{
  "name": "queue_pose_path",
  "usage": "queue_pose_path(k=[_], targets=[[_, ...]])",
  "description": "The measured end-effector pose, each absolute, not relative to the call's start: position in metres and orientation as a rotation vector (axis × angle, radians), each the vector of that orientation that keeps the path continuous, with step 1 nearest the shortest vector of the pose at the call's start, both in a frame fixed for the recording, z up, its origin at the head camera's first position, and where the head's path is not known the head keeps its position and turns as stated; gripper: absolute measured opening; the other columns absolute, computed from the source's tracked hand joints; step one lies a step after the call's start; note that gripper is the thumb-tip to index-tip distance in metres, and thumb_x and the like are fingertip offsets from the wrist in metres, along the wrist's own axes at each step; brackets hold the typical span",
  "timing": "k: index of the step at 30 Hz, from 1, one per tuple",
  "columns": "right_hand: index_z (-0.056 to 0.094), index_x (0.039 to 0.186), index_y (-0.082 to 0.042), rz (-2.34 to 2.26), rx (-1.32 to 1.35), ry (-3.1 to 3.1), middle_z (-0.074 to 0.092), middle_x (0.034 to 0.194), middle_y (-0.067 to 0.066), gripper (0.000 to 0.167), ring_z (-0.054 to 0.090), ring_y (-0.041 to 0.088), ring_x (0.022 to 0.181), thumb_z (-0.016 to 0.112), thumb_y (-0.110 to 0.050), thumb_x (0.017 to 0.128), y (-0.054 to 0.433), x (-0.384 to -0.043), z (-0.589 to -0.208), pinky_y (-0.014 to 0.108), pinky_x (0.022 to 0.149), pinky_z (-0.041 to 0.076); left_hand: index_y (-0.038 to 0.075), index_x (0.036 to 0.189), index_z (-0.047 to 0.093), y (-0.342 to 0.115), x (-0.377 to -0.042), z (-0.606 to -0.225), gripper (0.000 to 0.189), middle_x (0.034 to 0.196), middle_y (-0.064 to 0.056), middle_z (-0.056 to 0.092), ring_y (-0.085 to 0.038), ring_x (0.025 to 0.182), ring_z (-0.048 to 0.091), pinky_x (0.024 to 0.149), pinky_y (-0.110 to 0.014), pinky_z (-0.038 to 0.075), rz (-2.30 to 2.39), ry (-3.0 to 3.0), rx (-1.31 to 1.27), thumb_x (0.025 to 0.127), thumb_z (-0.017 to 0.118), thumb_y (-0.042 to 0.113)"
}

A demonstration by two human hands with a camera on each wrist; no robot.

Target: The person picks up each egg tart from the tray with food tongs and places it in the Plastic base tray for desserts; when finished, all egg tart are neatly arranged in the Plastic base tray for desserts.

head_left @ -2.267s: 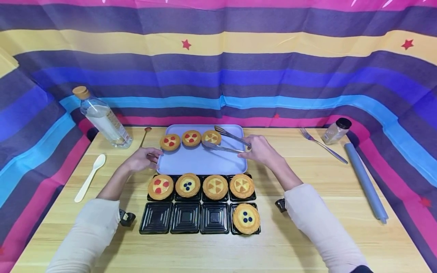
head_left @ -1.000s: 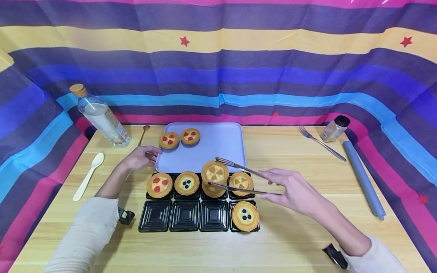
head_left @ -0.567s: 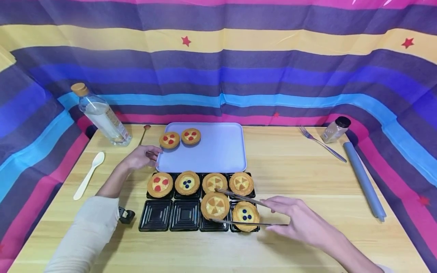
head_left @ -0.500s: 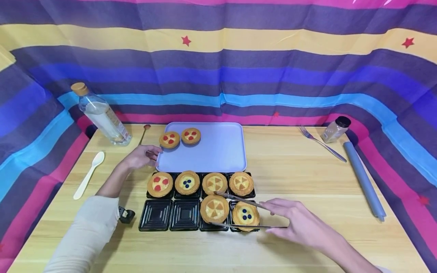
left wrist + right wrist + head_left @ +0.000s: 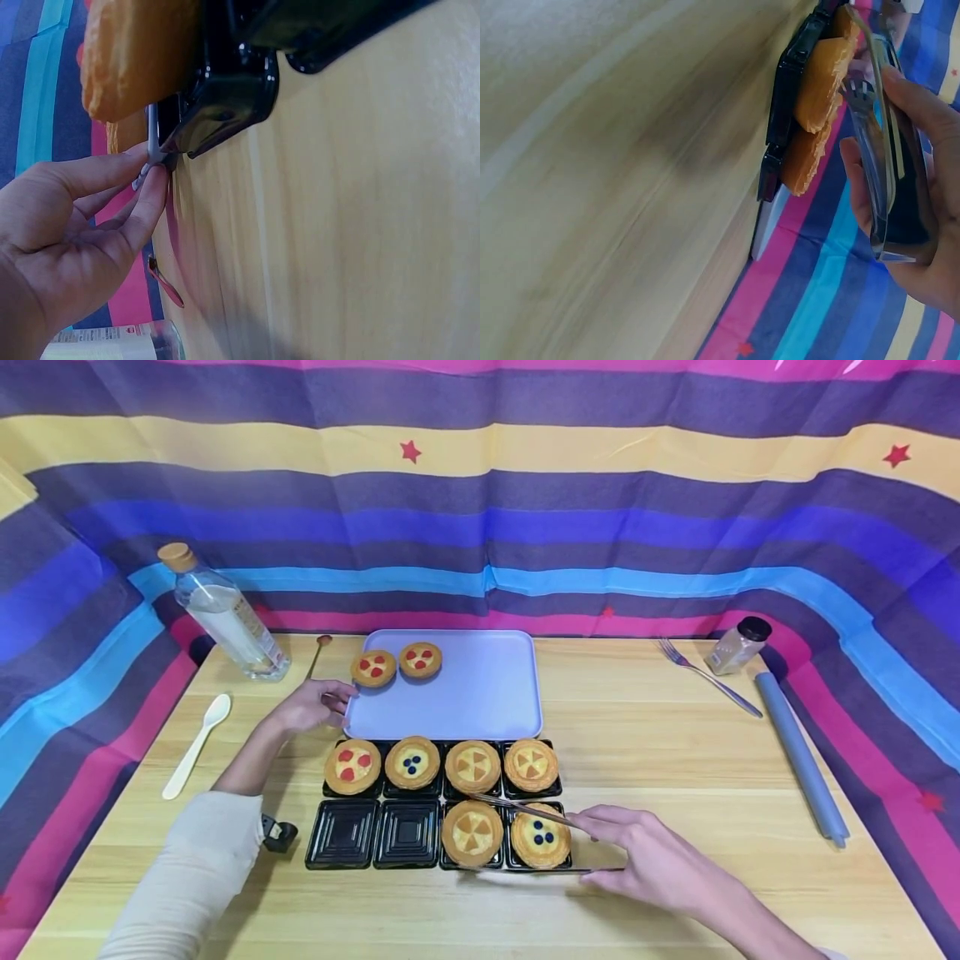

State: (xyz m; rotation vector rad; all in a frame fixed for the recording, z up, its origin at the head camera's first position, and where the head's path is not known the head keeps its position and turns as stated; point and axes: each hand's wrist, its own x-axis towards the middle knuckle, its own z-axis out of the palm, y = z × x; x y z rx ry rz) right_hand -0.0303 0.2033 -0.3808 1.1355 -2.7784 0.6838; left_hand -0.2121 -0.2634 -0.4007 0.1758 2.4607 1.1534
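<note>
My right hand (image 5: 648, 857) holds metal tongs (image 5: 525, 809), thumb on one arm and fingers on the other. The tongs' arms are spread, one behind and one in front of a tart with orange wedges (image 5: 472, 833). This tart sits in the third black plastic box of the front row. To its right, a blueberry tart (image 5: 540, 835) fills the last box, under the tongs in this view. At the lilac tray's (image 5: 487, 693) left rim, my left hand (image 5: 309, 706) pinches the edge between thumb and fingers, as the left wrist view shows. Two red-topped tarts (image 5: 373, 668) lie on that tray.
Two front-row boxes (image 5: 342, 835) at left hold nothing. The back row bears several tarts (image 5: 352, 767). A bottle (image 5: 236, 627), a thin stick-like utensil (image 5: 317, 658) and a white spoon (image 5: 197, 747) lie leftward; a fork (image 5: 708, 677), jar (image 5: 738, 645) and grey roll (image 5: 802, 760) are rightward.
With the tongs, my right hand carried the orange-wedge tart from the tray to the third front box. The tongs' arms have since spread around it. My left hand stayed at the tray rim.
</note>
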Motion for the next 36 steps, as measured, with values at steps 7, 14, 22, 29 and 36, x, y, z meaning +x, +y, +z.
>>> queue_pose_path(k=[7, 14, 22, 29, 36], targets=[[0.065, 0.121, -0.011, 0.681, 1.117, -2.78, 0.067, 0.115, 0.0, 0.059, 0.066, 0.016, 0.102, 0.082, -0.032, 0.069, 0.2, -0.034, -0.372, 0.032, 0.083, 0.057, -0.012, 0.131, 0.046, -0.264, -0.212, -0.401, 0.057, 0.115, -0.029, 0.052, -0.035, 0.102, 0.057, 0.075, -0.027, 0.054, 1.155, 2.464, 0.177, 0.078, 0.066, -0.005], [0.063, 0.122, -0.009, 0.739, 1.107, -2.769, 0.067, 0.117, 0.007, 0.058, 0.066, 0.022, 0.104, 0.08, -0.033, 0.073, 0.188, -0.054, -0.362, 0.035, 0.086, 0.056, -0.011, 0.131, 0.046, -0.264, -0.212, -0.402, 0.057, 0.116, -0.029, 0.052, -0.034, 0.102, 0.058, 0.077, -0.027, 0.055, 1.152, 2.461, 0.17, 0.077, 0.066, -0.006], [0.059, 0.127, -0.004, 0.827, 1.027, -2.772, 0.067, 0.115, 0.014, 0.062, 0.068, 0.022, 0.091, 0.079, -0.029, 0.074, 0.16, -0.102, -0.35, 0.032, 0.08, 0.058, -0.011, 0.132, 0.045, -0.263, -0.21, -0.4, 0.058, 0.118, -0.03, 0.051, -0.035, 0.104, 0.057, 0.08, -0.03, 0.055, 1.148, 2.46, 0.168, 0.078, 0.065, -0.005], [0.057, 0.126, 0.004, 0.724, 0.953, -2.802, 0.065, 0.118, 0.021, 0.067, 0.067, 0.029, 0.096, 0.08, -0.031, 0.074, 0.132, -0.159, -0.349, 0.038, 0.085, 0.056, -0.011, 0.131, 0.046, -0.265, -0.209, -0.401, 0.056, 0.116, -0.03, 0.052, -0.035, 0.103, 0.057, 0.078, -0.03, 0.055, 1.126, 2.478, 0.175, 0.079, 0.065, -0.005], [0.057, 0.126, 0.004, 0.61, 0.882, -2.871, 0.066, 0.11, 0.019, 0.069, 0.065, 0.026, 0.088, 0.08, -0.033, 0.073, 0.112, -0.205, -0.359, 0.036, 0.082, 0.056, -0.01, 0.13, 0.047, -0.263, -0.21, -0.399, 0.056, 0.116, -0.029, 0.052, -0.036, 0.103, 0.057, 0.079, -0.03, 0.056, 1.124, 2.476, 0.171, 0.078, 0.065, -0.006]])
